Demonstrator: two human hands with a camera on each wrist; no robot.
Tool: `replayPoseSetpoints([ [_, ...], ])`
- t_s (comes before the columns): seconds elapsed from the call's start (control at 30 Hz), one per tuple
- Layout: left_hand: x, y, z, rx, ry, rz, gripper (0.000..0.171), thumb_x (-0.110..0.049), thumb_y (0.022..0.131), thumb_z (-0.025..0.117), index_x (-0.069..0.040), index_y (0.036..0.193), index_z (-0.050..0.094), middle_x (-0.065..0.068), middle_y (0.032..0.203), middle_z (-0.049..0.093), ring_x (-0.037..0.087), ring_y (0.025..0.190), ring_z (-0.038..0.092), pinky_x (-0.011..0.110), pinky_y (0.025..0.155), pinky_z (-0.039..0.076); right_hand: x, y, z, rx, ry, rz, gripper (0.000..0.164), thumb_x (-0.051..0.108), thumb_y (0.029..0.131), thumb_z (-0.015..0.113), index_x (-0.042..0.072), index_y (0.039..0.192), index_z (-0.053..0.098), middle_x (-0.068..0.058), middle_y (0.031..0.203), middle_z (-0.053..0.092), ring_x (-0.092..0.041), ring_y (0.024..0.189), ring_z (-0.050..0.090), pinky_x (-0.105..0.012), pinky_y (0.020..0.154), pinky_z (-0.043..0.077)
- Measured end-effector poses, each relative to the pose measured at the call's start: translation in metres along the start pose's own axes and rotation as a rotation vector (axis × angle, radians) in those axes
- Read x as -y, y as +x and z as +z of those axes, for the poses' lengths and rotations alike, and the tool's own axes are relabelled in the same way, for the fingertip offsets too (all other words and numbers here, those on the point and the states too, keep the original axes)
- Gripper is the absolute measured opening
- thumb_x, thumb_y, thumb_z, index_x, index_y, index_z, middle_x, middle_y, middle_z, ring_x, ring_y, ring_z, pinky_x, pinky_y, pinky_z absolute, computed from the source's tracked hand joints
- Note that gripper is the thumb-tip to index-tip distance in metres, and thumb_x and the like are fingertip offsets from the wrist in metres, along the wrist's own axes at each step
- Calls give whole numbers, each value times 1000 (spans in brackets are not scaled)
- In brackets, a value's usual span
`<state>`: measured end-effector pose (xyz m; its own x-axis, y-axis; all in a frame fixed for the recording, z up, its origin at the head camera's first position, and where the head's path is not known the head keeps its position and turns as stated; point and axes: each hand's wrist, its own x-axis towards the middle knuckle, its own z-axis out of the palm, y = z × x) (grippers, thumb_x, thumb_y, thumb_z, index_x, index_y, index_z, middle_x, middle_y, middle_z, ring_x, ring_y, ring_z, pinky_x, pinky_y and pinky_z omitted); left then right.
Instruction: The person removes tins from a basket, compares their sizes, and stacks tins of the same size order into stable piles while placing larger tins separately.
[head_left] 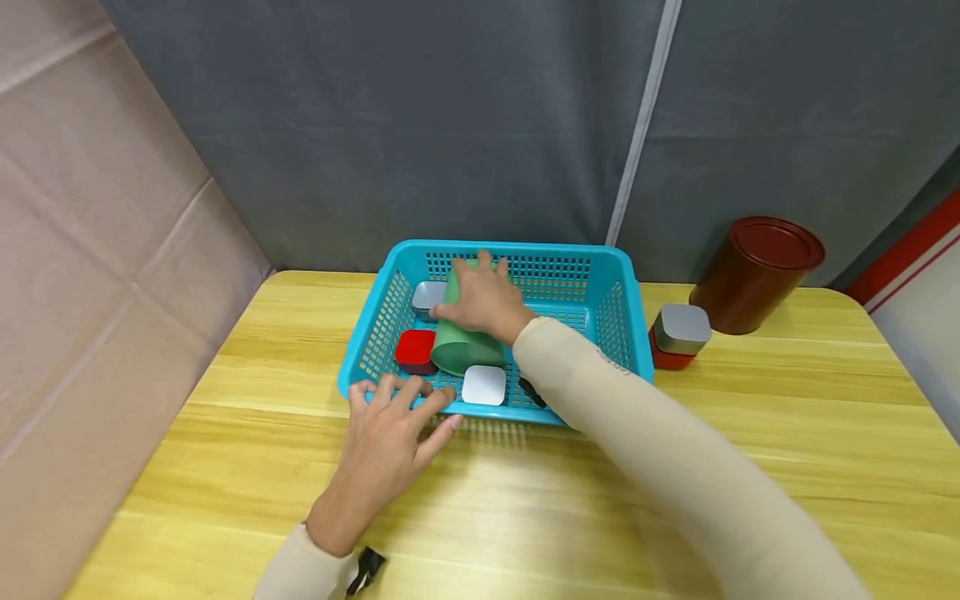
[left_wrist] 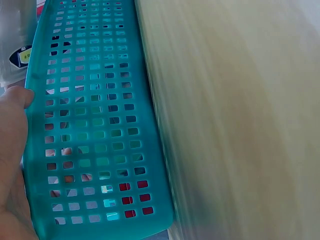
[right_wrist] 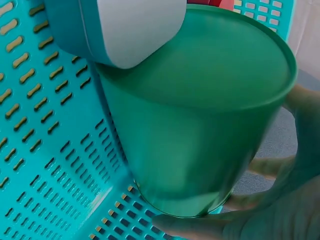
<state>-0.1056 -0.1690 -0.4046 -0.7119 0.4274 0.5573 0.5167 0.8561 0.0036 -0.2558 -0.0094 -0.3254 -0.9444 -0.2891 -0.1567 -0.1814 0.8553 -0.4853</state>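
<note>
A turquoise plastic basket (head_left: 617, 312) stands on the wooden table. Inside it lies a green canister (head_left: 459, 348) on its side, one round end facing the front. My right hand (head_left: 487, 300) is over the canister with the fingers curled round it; in the right wrist view the fingers (right_wrist: 200, 227) wrap its far side. At the basket's front left, my left hand (head_left: 382, 446) holds the rim, fingers bent over it and thumb outside. Around the canister are a grey box (head_left: 426, 296), a red box (head_left: 415, 348) and a white-topped box (head_left: 484, 385).
Right of the basket, a grey-topped box (head_left: 684, 325) sits on a red one (head_left: 669, 358). Behind them a dark red canister (head_left: 753, 279) stands upright. A grey curtain (head_left: 450, 125) hangs behind the table (head_left: 540, 500), and a pale cloth wall (head_left: 97, 292) is at left.
</note>
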Motion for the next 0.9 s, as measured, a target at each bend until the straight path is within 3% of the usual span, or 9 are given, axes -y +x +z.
replayPoseSetpoints([
  [0.23,-1,0,-1,-2,0,-1,58,-61,110,30,-25,111,77,1,96,66,31,92,59,59,79,37,1,2,6,-21,-71,20,90,55,94,71,21,166,29,-20,173,15,-54,159,12,-68,106,48],
  [0.5,0,0,-1,4,-8,1,41,-56,105,49,-25,113,76,1,97,66,31,93,59,60,80,37,1,4,13,-59,-95,13,89,54,95,71,20,166,29,-23,171,18,-55,158,15,-65,105,51],
  [0.73,0,1,-1,5,-8,6,30,-47,93,69,-25,113,76,2,97,66,31,93,59,59,79,37,1,7,14,-63,-177,28,85,56,97,66,22,166,29,-21,169,24,-62,148,33,-63,103,53],
  [0.9,0,1,-1,6,-11,5,30,-45,90,73,-26,112,76,2,97,66,31,92,59,59,79,37,2,9,14,-42,-224,29,85,58,98,63,22,166,27,-21,169,23,-63,136,47,-63,107,50],
])
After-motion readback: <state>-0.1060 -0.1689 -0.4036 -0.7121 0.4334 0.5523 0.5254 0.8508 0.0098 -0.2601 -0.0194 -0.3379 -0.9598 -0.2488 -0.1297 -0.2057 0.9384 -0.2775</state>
